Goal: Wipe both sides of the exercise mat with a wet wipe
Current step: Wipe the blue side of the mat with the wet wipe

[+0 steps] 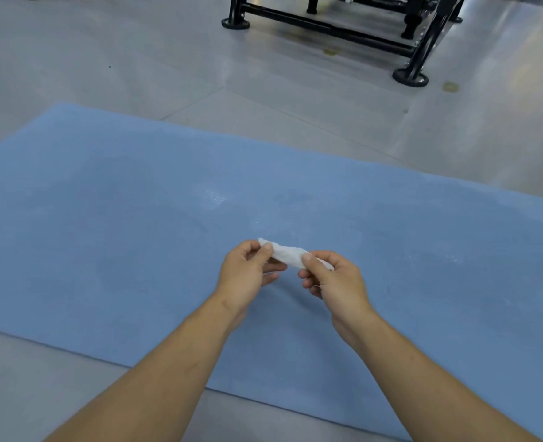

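Head view, looking down at the floor.

Exercise mat: blue, spread flat on the grey floor, running across the view from the left edge to the right edge. Upper left corner rounded. A pale whitish patch shows on the surface just above centre, with fainter pale specks toward the right end.

Left hand: forearm bare, reaching in from the lower left and held above the mat near its middle. Back of hand toward the camera. Fingers curled; thumb and forefinger pinch the left end of the wet wipe, and the lower fingers are bent in beneath it.

Wet wipe: white, bunched into a short roll or strip, stretched between the two hands, its left tip sticking out slightly past the left thumb. It is off the mat surface, over the mat's centre.

Right hand: forearm bare, reaching in from the lower right. Thumb pressed on top of the wipe's right end, the other fingers curled under it, gripping. The two hands are close together, joined only by the wipe.

Upper right, well apart from the mat: black metal frame on round feet, standing on the floor. Two yellowish marks on the floor near it.
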Demonstrator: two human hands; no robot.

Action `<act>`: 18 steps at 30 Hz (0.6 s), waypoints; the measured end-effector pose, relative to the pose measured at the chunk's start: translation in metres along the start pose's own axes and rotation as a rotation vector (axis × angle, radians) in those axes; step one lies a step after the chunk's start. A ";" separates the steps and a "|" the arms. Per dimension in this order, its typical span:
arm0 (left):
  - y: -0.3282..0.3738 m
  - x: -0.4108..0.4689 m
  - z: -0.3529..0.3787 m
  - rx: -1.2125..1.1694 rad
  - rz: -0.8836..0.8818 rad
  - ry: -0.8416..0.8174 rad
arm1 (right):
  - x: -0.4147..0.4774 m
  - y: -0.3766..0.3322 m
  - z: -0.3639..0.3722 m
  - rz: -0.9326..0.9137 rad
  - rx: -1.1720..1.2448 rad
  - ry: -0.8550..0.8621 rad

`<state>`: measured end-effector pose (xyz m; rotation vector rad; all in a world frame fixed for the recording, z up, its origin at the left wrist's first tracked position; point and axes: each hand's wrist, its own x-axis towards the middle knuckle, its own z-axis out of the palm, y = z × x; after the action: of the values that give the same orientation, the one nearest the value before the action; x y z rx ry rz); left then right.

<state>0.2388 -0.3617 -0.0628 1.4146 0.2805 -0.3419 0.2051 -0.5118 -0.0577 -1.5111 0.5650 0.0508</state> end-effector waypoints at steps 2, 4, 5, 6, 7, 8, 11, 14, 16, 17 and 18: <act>0.001 0.001 -0.002 -0.058 -0.018 0.023 | 0.003 0.000 -0.002 0.004 0.009 0.037; 0.002 0.001 0.000 -0.136 -0.043 0.054 | 0.006 0.002 -0.002 -0.004 -0.002 0.073; 0.003 0.001 0.001 -0.190 -0.072 0.073 | 0.007 0.002 -0.001 -0.006 -0.008 0.080; 0.004 0.002 0.003 -0.243 -0.108 0.086 | 0.007 0.002 0.001 -0.003 -0.002 0.074; 0.004 0.003 0.004 -0.272 -0.143 0.086 | 0.007 0.002 0.002 0.010 0.030 0.054; 0.004 0.004 0.005 -0.267 -0.173 0.067 | 0.006 0.000 0.004 0.037 0.083 0.021; 0.003 0.003 0.003 -0.077 -0.162 -0.012 | 0.004 -0.008 0.003 0.145 0.266 -0.148; 0.004 0.002 -0.003 -0.081 -0.131 -0.077 | 0.006 -0.009 -0.006 0.178 0.328 -0.285; 0.006 0.003 -0.007 -0.106 -0.143 -0.127 | 0.006 -0.011 -0.009 0.164 0.204 -0.262; 0.007 0.005 -0.008 -0.090 -0.141 -0.140 | 0.007 -0.011 -0.010 0.150 0.156 -0.229; 0.008 0.006 -0.009 -0.072 -0.131 -0.142 | 0.008 -0.010 -0.011 0.140 0.131 -0.189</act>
<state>0.2470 -0.3522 -0.0591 1.2968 0.2669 -0.5330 0.2129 -0.5254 -0.0510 -1.3215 0.5111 0.2571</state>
